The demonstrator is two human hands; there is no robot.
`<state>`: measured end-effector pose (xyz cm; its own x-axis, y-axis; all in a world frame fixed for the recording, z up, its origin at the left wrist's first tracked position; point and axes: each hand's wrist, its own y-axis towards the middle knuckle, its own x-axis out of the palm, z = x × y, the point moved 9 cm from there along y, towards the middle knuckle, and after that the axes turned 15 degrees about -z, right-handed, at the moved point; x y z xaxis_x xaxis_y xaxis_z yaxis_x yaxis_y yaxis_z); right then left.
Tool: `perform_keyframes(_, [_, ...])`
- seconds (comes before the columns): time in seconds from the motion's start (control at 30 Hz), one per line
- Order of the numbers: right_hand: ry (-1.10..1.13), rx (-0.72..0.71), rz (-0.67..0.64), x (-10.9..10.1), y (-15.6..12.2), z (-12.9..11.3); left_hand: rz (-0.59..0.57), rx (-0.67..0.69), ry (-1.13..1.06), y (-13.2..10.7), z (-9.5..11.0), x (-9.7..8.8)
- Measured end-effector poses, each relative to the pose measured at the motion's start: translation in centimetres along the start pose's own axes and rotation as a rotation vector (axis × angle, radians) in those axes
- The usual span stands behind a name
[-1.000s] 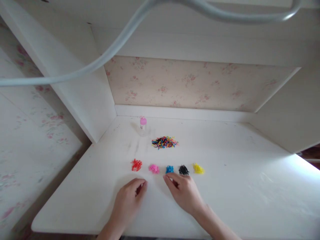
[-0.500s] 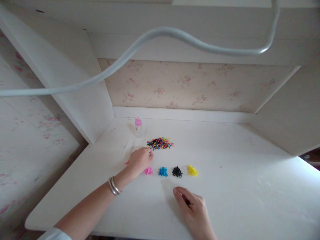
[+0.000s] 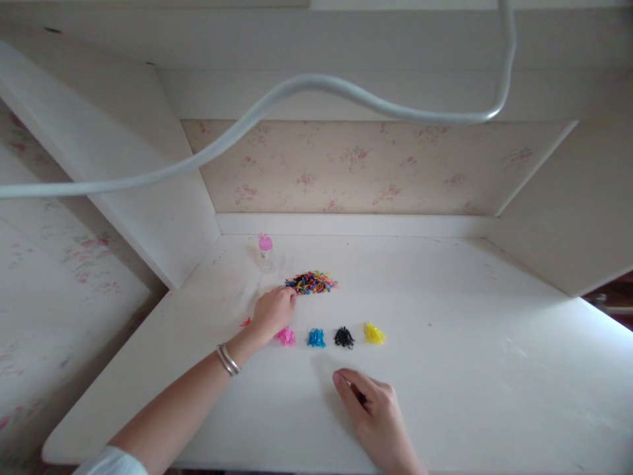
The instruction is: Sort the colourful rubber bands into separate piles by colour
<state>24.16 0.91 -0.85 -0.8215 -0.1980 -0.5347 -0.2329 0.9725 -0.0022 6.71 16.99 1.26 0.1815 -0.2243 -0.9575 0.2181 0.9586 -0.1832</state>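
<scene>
Left hand (image 3: 273, 311) has been moved within reach of the mixed rubber bands (image 3: 315, 282), grip can't be told, right hand (image 3: 374, 412) pinched closed.

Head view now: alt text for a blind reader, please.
Left hand at the edge of a mixed-colour heap of small pieces on a white desk, right hand curled nearer the viewer. Before the heap, in a row: partly hidden red pile, pink pile, blue pile, black pile and yellow pile.
</scene>
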Motion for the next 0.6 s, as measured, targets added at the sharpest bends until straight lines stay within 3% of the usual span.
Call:
perform_keyframes(0.3, [-0.001, -0.014, -0.011, 0.1, 0.2, -0.5, 0.043, 0.088, -0.072, -3.2, 0.1, -2.4])
perform_keyframes(0.43, [-0.032, -0.014, -0.002, 0.0, 0.2, -0.8, 0.054, 0.162, -0.089, -5.7, 2.3, -2.0])
perform_keyframes(0.6, [-0.020, -0.011, 0.009, -0.2, 0.1, -0.8, 0.039, 0.267, -0.029, -8.4, 5.6, 0.0])
